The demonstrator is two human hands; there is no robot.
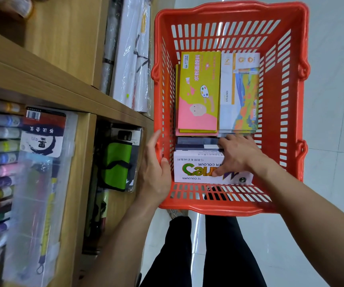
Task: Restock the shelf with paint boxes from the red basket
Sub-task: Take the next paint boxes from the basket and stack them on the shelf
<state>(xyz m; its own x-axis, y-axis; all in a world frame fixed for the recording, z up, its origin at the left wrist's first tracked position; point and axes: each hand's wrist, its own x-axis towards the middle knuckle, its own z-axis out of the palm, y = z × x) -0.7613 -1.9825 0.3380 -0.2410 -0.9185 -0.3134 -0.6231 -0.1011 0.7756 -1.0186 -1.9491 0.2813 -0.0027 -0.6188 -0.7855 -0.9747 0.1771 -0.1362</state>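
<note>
left hand (156,172): fingers curled, gripping | right hand (239,156): palm down, fingers spread

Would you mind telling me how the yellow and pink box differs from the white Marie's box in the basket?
The yellow and pink box lies at the far end, lengthwise and untouched; the white Marie's box lies crosswise at the near end, under the right hand. The first shows a cartoon palette, the second large coloured lettering. Both lie flat in the red basket.

Two bare forearms enter from lower frame, no sleeves visible, no watch or rings seen. Left hand (156,172) at centre-left, right hand (239,156) right of centre. Black trousers (204,251) at bottom centre; a shoe tip (176,213) above them, blurred.
</note>
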